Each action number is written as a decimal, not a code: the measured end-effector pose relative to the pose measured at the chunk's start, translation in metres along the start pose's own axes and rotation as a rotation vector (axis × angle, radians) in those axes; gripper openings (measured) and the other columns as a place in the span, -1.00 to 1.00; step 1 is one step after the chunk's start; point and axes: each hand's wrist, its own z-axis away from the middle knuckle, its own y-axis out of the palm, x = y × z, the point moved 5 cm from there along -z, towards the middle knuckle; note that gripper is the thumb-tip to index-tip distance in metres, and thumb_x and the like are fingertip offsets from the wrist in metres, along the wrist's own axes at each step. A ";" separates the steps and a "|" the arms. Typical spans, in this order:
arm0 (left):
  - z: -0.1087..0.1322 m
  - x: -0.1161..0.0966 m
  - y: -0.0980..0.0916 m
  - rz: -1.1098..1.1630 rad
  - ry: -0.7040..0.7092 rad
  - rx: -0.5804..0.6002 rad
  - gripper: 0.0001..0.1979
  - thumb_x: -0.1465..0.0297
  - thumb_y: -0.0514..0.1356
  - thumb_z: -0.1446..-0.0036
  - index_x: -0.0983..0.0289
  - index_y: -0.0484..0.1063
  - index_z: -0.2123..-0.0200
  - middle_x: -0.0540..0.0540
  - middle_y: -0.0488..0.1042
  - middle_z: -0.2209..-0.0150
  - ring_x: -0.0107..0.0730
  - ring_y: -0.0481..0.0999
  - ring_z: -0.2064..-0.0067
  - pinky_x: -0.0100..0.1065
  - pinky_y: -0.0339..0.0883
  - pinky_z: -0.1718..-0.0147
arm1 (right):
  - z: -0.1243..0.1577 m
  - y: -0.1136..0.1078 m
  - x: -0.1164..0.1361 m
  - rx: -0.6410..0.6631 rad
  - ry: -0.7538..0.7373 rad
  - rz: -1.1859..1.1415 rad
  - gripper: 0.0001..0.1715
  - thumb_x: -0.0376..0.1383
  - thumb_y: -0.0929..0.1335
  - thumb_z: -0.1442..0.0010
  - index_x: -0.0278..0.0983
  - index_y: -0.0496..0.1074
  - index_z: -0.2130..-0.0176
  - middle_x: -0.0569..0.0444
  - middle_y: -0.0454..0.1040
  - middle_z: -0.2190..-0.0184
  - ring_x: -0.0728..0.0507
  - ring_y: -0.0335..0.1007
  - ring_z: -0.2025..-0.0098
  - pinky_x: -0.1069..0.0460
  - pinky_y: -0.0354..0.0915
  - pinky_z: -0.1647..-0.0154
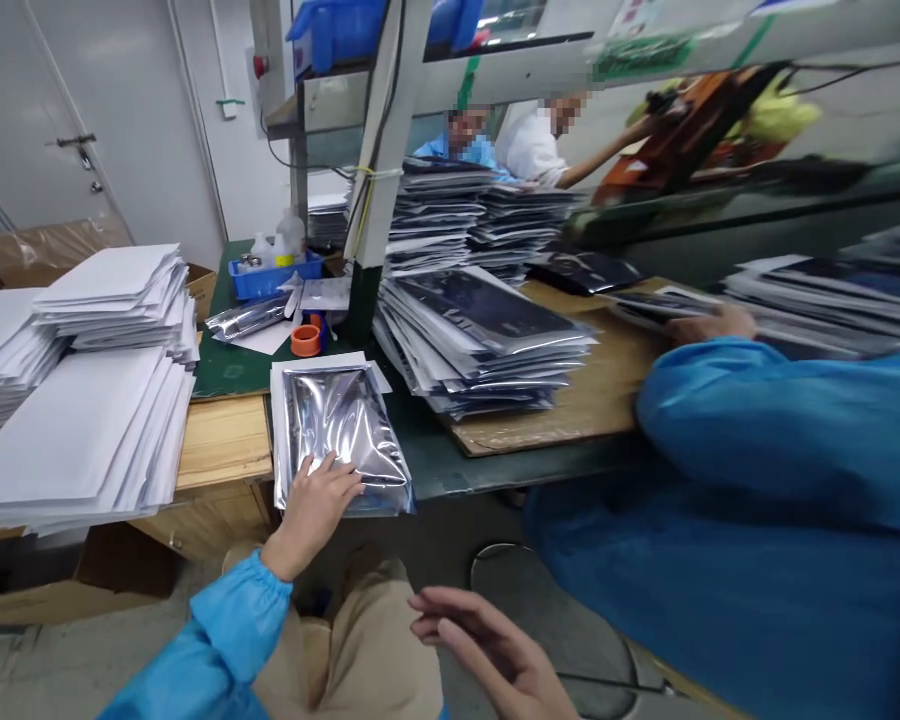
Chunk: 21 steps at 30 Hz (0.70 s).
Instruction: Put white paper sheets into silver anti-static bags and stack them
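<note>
A shiny silver film bag lies flat on white sheets at the front edge of the green table. My left hand rests on the bag's lower left part, fingers stretched out and apart. Low in the view, my right hand hangs over my lap, away from the table. Its fingers are curved, with a gap between thumb and fingers, and nothing shows in it. Just right of the bag rises a tall pile of dark and silver flat packets.
White paper stacks stand at the left. Behind the bag are an orange tape roll and a blue tray with bottles. A metal post rises from the table. At the right, a co-worker's blue sleeve reaches over cardboard.
</note>
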 end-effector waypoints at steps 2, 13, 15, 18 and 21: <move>0.001 0.000 -0.006 0.031 -0.017 -0.055 -0.78 0.37 0.08 -0.28 0.19 0.54 0.20 0.09 0.57 0.09 -0.15 0.48 -0.06 0.03 0.29 -0.11 | -0.015 -0.011 0.001 -0.056 -0.019 -0.051 -0.64 -0.04 0.49 -0.02 -0.20 0.57 0.23 -0.04 0.64 0.24 -0.17 0.56 0.25 0.02 0.49 0.19; 0.003 -0.018 -0.065 0.271 0.006 -0.109 -0.73 0.26 0.07 -0.28 0.18 0.55 0.18 0.05 0.57 0.07 -0.30 0.52 0.01 -0.27 0.35 -0.06 | -0.101 0.036 0.033 0.143 0.195 -0.522 -0.54 0.00 0.47 -0.02 -0.24 0.50 0.18 0.09 0.65 0.31 -0.11 0.58 0.29 0.02 0.49 0.26; 0.007 0.001 -0.064 0.302 -0.107 -0.111 -0.71 0.22 0.06 -0.28 0.19 0.55 0.18 0.06 0.57 0.08 -0.29 0.52 0.01 -0.28 0.35 -0.05 | -0.102 0.045 0.031 0.158 0.176 -0.498 -0.53 -0.19 0.56 0.10 -0.24 0.48 0.17 0.12 0.65 0.33 -0.11 0.58 0.30 0.04 0.47 0.28; 0.013 0.050 -0.071 0.247 -0.367 -0.301 -0.58 0.21 -0.08 -0.33 0.31 0.49 0.08 0.21 0.54 0.04 -0.19 0.49 -0.03 -0.16 0.34 -0.05 | -0.089 0.049 0.028 0.203 0.146 -0.469 -0.30 -0.36 0.60 0.23 -0.24 0.42 0.06 0.09 0.65 0.23 -0.14 0.57 0.20 0.03 0.43 0.17; 0.013 0.088 -0.068 0.152 -0.443 -0.363 -0.57 0.25 0.02 -0.27 0.41 0.36 -0.07 0.37 0.41 -0.10 -0.08 0.36 -0.16 -0.03 0.19 -0.15 | -0.068 0.035 0.030 0.234 0.088 -0.392 -0.25 -0.31 0.59 0.18 -0.23 0.38 -0.01 0.02 0.62 0.13 -0.19 0.54 0.09 -0.01 0.39 0.07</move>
